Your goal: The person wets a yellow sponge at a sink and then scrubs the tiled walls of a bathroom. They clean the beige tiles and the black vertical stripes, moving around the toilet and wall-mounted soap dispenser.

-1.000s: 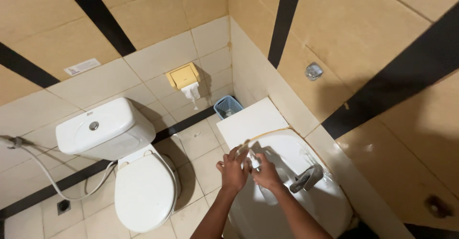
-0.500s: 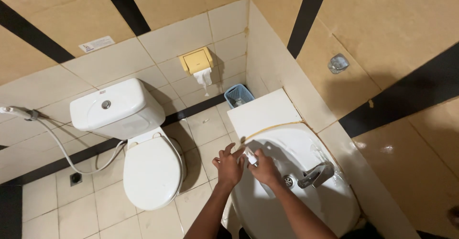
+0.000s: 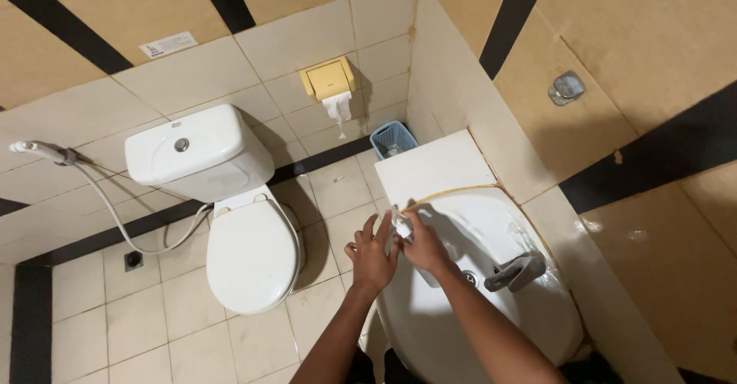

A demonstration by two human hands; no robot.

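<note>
Both my hands meet over the left rim of a white washbasin [image 3: 530,315]. My right hand [image 3: 424,247] is closed on a small white object [image 3: 401,223], perhaps a scrap of tissue or a bar of soap; I cannot tell which. My left hand [image 3: 374,255] has its fingers spread and touches the same object from the left. A metal tap [image 3: 516,272] sits at the basin's right side, a little to the right of my right hand.
A white toilet [image 3: 249,253] with its lid down and a cistern [image 3: 198,152] stands to the left. A spray hose [image 3: 107,207] hangs on the wall. A yellow paper holder [image 3: 328,79], a blue basket [image 3: 394,138] and a white ledge [image 3: 434,167] lie beyond the basin.
The view has drifted, so toilet and basin sit further right in frame. My hands stay together at the basin's left rim, the left fingers now spread wider.
</note>
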